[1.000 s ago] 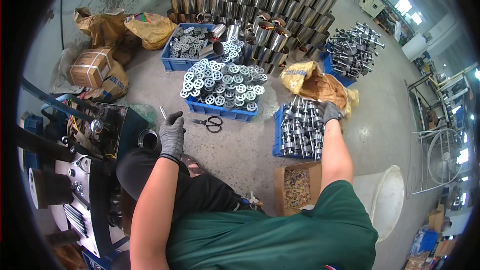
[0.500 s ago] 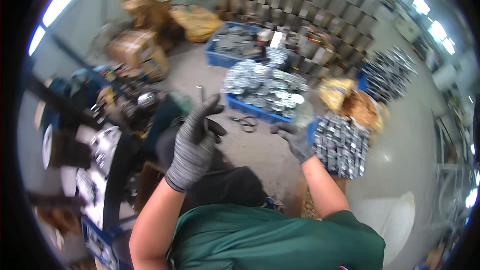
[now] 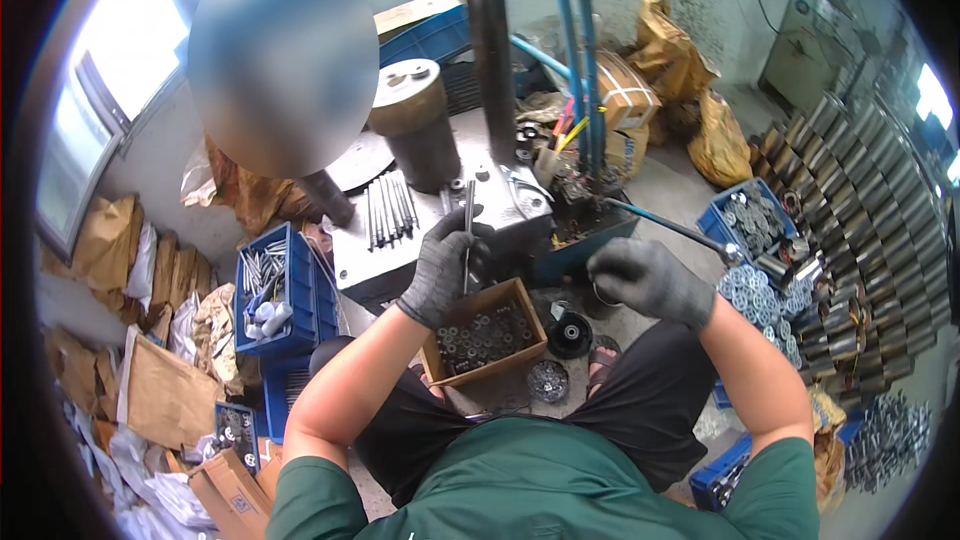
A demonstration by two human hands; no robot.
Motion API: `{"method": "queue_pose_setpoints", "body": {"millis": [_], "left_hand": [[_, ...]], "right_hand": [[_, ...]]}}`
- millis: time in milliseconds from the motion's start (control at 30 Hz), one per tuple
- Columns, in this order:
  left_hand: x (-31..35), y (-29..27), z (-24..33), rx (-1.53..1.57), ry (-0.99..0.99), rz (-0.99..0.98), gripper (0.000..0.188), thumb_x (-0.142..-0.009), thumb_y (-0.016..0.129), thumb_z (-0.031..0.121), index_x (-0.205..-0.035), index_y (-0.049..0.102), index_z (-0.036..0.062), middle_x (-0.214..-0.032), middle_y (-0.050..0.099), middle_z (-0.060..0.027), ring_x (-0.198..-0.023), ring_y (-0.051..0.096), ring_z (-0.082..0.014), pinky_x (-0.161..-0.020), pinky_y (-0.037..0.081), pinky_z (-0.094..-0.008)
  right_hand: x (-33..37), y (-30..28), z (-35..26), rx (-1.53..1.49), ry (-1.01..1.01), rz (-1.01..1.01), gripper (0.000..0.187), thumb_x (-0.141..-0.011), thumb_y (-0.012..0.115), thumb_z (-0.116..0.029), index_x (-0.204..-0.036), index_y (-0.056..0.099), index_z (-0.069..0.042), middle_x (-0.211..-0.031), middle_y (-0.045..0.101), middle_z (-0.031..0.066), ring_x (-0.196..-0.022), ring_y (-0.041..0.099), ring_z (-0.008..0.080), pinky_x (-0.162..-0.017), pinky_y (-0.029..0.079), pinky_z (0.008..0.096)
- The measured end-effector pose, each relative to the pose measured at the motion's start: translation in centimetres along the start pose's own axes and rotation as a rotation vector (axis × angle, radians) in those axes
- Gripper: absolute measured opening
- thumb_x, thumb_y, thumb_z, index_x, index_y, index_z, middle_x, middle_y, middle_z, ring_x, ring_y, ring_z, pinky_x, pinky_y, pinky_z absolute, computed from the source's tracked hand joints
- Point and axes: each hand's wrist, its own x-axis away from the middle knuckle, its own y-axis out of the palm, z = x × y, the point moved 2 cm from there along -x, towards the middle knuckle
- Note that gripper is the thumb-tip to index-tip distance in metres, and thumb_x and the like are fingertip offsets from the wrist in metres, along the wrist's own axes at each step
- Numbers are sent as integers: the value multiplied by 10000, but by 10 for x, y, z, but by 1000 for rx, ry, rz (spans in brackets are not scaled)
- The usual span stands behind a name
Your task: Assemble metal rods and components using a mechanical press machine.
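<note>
My left hand (image 3: 440, 275), in a grey glove, is closed round a thin metal rod (image 3: 470, 202) held nearly upright. It hangs between the metal work table (image 3: 372, 268) and an open cardboard box (image 3: 541, 340) of small metal rings (image 3: 482, 338). Several similar rods (image 3: 390, 210) lie side by side on the table, left of a thick dark cylinder (image 3: 425, 145) with a pale top. My right hand (image 3: 655, 282), also gloved, is off to the right with its fingers curled. A thin curved metal edge shows at its fingertips; its kind is unclear.
A blue crate (image 3: 290, 285) of metal parts stands at left. Between my feet are a black round part (image 3: 570, 335) and a small container (image 3: 548, 380) of tiny pieces. Heaped metal discs (image 3: 755, 295) and stacked metal tubes (image 3: 870, 230) occupy the right. A dark post (image 3: 487, 60) rises behind the table.
My view has swung left from the piled parts to the metal table. The rod stays in my left hand. My right hand's fingers, stretched out before, are now curled.
</note>
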Motion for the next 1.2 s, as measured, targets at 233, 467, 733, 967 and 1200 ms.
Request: {"method": "queue_pose_setpoints", "body": {"millis": [233,467,733,967,1200], "left_hand": [[-26,-30,15,122,65,87,659,-891,486,-87,-1504,427,147,-1103,642,-168,-944,707,-275,-807,635,-383],[-39,-46,32,316,34,-83,571,-887,522,82,-1449,440,35,-1265,618,-209,-1142,655,-315,-878,603,-385],[-54,-68,31,131,145,164,330,-1023,600,213,-1311,567,54,-1028,671,-71,-835,635,-145,-725,531,-252],[-56,-73,33,-14,293,361,303,-1027,577,266,-1165,642,4,-1012,667,-72,-896,622,-142,-849,541,-339],[-58,-70,39,276,137,320,295,-1037,498,206,-1272,580,48,-1096,676,-128,-794,652,-158,-664,527,-269]], "right_hand": [[-126,48,110,229,20,71,223,-863,662,-152,-1037,691,-16,-972,698,193,-936,684,359,-832,549,420],[-199,75,164,431,222,244,255,-838,688,-237,-1025,717,-65,-970,694,202,-951,667,384,-869,531,470],[-237,92,147,603,413,147,434,-724,743,-330,-1079,748,-81,-1045,704,221,-1001,680,370,-925,526,456],[-216,61,159,-1068,419,289,300,-846,644,-118,-1112,705,7,-929,715,79,-827,701,201,-773,570,308],[-177,89,119,-601,509,89,292,-838,684,-114,-1117,607,-72,-920,671,44,-797,649,226,-758,549,356]]}}
